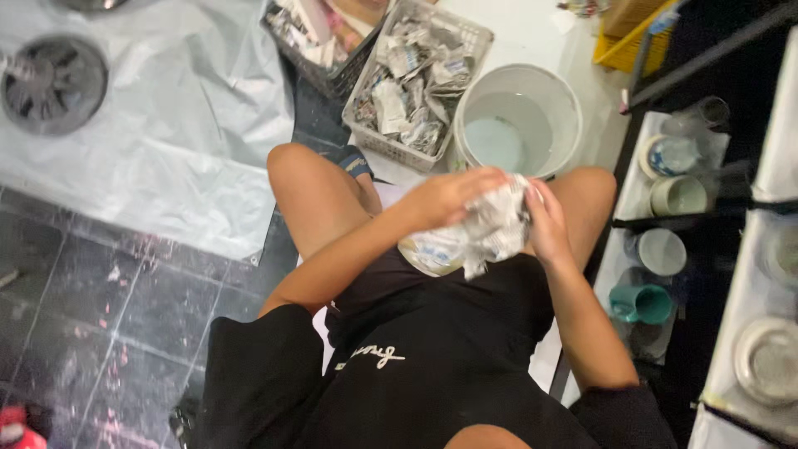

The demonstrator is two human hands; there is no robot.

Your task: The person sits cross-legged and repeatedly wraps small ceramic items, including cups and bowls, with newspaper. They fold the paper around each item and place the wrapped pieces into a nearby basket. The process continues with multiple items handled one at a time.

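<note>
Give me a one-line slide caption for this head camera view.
Seated person's left hand and right hand wrap crumpled newspaper around a dish, beside a white bucket.

Counted: two hands, left hand (pixel 449 198) and right hand (pixel 547 223), on one crumpled newspaper bundle (pixel 490 229); one white bucket (pixel 519 116) at 12 o'clock; two baskets (pixel 416 79) at 11 o'clock; one teal mug (pixel 642 303) at 3 o'clock

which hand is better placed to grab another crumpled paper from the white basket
Left, probably. The left hand lies on the upper left of the crumpled newspaper-wrapped round dish, the side nearer the white plastic basket of crumpled paper. The right hand grips the far side.
</note>
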